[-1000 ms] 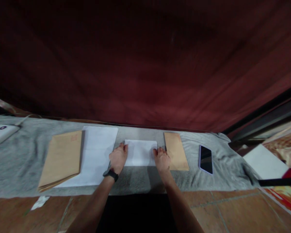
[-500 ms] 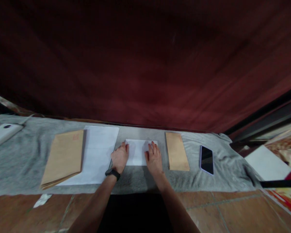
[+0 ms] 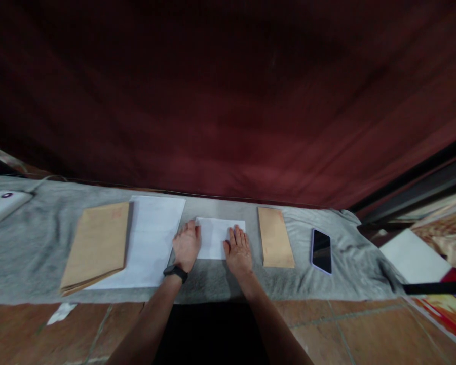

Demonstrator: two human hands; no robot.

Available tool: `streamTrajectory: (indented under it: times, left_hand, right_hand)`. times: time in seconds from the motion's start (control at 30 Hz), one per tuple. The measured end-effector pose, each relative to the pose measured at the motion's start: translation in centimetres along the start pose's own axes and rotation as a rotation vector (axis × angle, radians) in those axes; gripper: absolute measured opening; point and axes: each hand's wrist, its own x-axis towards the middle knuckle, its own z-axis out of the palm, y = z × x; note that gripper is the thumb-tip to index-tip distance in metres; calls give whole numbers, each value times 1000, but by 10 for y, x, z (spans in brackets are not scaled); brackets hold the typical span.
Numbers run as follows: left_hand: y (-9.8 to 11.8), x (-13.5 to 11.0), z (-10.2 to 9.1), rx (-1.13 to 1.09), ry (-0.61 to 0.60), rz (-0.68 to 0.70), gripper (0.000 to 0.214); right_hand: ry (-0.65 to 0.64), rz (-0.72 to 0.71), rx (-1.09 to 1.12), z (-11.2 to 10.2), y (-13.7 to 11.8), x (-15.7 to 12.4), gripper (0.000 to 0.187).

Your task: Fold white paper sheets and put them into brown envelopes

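Observation:
A folded white sheet [image 3: 215,232] lies on a grey cloth [image 3: 30,253] in front of me. My left hand [image 3: 186,246], with a black watch on the wrist, rests on the sheet's left edge, fingers curled loosely. Flat on the sheet's right half lies my right hand [image 3: 238,249], its fingers stretched out and pressed on the paper. Neither hand holds anything up.
Left of the folded sheet lie a stack of white paper [image 3: 148,238] and a pile of brown envelopes [image 3: 97,246]. One brown envelope [image 3: 274,236] and a dark phone [image 3: 321,243] lie to the right. A white device [image 3: 2,205] sits far left. A dark red curtain hangs behind.
My right hand slid from the sheet's right edge leftward onto its middle, fingers spread flat. My left hand stayed at the left edge.

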Motion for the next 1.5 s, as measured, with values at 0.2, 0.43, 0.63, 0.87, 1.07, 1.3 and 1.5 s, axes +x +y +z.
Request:
streamTrajectory:
  times: [0.2,0.43,0.63,0.87,1.07,1.3,1.5]
  left_hand:
    - [27,-20,16,-58,58,375,41]
    - [33,-30,43,-87,5,520,49]
    - [22,-30,40,-75,-11,568,50]
    - [12,-30,37,-64,-33,623,51]
    - [14,-30,39,-56,-39,618,52]
    - [13,-30,42,-8,-76,647,49]
    - [13,-30,44,-2,-60,650,50]
  right_hand:
    - [-10,4,-4,3,0,0,52]
    - [-27,-11,-13,2,2,0,52]
    - [-41,-30,-17,1,3,0,52]
    - [-18,-18,10,3,4,-1,50]
    - [-11,35,104,5,-3,10,47]
    - [-134,-63,197,9,-22,33,48]
    - [-164,-49,146,7,-20,33,49]
